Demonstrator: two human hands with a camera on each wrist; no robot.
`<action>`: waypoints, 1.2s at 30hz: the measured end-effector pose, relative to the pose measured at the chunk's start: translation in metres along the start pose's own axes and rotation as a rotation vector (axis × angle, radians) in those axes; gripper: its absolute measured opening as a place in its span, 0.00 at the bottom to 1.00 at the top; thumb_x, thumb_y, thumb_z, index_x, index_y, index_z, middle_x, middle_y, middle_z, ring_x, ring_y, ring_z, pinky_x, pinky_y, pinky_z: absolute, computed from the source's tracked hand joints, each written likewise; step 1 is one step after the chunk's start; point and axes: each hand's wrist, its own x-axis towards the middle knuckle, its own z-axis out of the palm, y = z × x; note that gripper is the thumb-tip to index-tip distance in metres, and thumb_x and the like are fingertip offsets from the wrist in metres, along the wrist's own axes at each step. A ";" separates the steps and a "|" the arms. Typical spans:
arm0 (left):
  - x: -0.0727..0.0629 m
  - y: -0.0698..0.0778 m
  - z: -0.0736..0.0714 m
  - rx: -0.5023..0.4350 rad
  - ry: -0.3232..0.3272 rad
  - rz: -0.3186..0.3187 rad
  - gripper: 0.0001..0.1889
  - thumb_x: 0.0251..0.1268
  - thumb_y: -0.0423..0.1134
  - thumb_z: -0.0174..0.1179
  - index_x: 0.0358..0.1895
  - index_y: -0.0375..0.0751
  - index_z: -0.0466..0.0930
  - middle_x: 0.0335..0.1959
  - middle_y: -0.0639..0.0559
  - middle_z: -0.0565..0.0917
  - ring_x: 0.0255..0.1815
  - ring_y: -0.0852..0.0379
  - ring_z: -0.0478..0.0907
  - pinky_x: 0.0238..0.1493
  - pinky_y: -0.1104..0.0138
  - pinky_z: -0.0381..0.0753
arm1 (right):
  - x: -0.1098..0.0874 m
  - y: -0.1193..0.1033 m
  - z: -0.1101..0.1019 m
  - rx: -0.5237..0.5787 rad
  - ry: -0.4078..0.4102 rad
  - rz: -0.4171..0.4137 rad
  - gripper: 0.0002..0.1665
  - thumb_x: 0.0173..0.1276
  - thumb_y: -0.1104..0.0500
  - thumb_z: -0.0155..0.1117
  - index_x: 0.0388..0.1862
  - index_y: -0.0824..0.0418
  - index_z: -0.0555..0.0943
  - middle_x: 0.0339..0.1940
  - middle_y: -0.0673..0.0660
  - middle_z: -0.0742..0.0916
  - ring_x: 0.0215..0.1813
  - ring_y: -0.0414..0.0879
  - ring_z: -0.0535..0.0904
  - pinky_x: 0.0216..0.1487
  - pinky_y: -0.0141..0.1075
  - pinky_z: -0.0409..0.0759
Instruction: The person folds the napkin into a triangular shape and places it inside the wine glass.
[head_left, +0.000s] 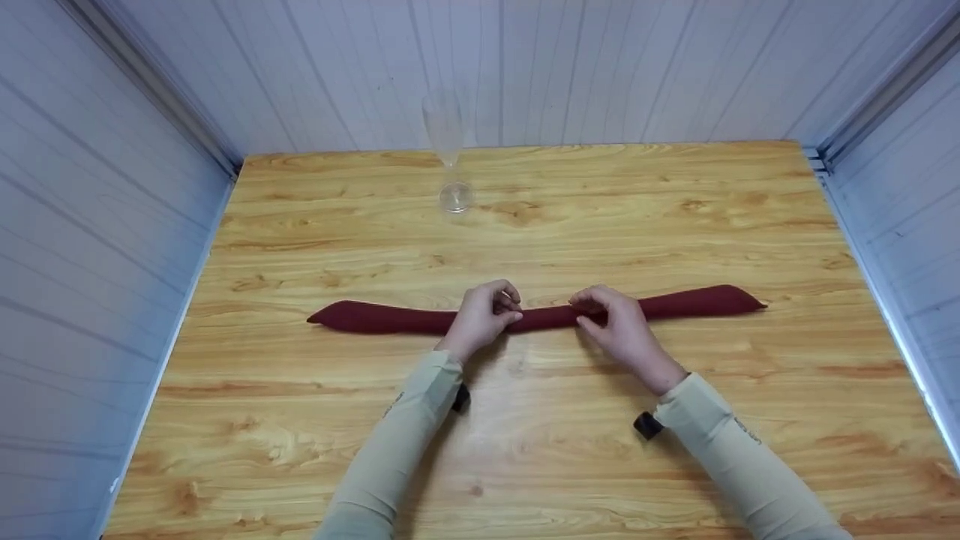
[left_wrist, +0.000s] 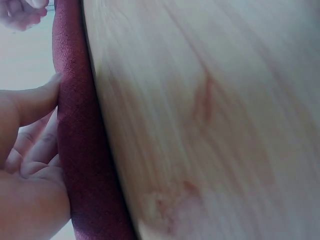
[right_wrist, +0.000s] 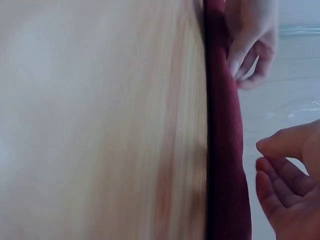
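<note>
A dark red cloth (head_left: 547, 319), rolled into a long narrow strip with pointed ends, lies across the wooden table. My left hand (head_left: 480, 315) is over the strip, left of its middle. In the left wrist view its thumb (left_wrist: 42, 100) touches the edge of the cloth, and the fingers are loosely bent beside it. Right of the middle, my right hand (head_left: 615, 322) hovers at the strip with thumb and fingers bent toward each other. The right wrist view shows those fingers (right_wrist: 280, 185) a little apart from the cloth, with nothing between them.
A clear stemmed glass (head_left: 454, 196) stands toward the back of the table (head_left: 300, 420), left of centre. White panelled walls (head_left: 525, 75) rise behind and on both sides. A black wrist device (head_left: 648, 425) hangs under each sleeve.
</note>
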 end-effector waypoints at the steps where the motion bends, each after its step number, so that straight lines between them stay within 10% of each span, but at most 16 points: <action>1: 0.000 0.000 0.000 -0.001 -0.002 -0.002 0.09 0.56 0.25 0.66 0.39 0.30 0.77 0.31 0.48 0.84 0.34 0.56 0.81 0.38 0.68 0.79 | -0.003 -0.001 0.001 0.016 -0.006 0.006 0.16 0.59 0.73 0.67 0.46 0.64 0.82 0.44 0.54 0.85 0.48 0.48 0.80 0.51 0.42 0.78; 17: 0.010 0.003 -0.007 0.020 -0.123 0.003 0.10 0.59 0.26 0.64 0.43 0.30 0.77 0.34 0.46 0.84 0.37 0.54 0.81 0.42 0.67 0.79 | -0.006 0.005 -0.005 0.117 -0.078 0.115 0.28 0.60 0.76 0.61 0.61 0.69 0.74 0.49 0.60 0.85 0.53 0.52 0.80 0.56 0.45 0.75; 32: 0.037 0.040 -0.005 0.232 -0.344 -0.120 0.13 0.59 0.32 0.66 0.46 0.32 0.78 0.35 0.46 0.85 0.37 0.57 0.80 0.40 0.69 0.76 | -0.006 -0.033 -0.015 0.171 -0.136 0.110 0.27 0.57 0.81 0.53 0.59 0.78 0.71 0.51 0.72 0.82 0.55 0.64 0.77 0.57 0.53 0.73; 36: 0.043 0.043 -0.005 0.272 -0.386 -0.142 0.14 0.57 0.32 0.68 0.44 0.31 0.80 0.34 0.46 0.84 0.34 0.59 0.77 0.37 0.70 0.74 | -0.006 -0.011 -0.010 0.156 -0.131 0.122 0.28 0.57 0.79 0.53 0.59 0.73 0.73 0.50 0.64 0.84 0.55 0.57 0.79 0.56 0.48 0.75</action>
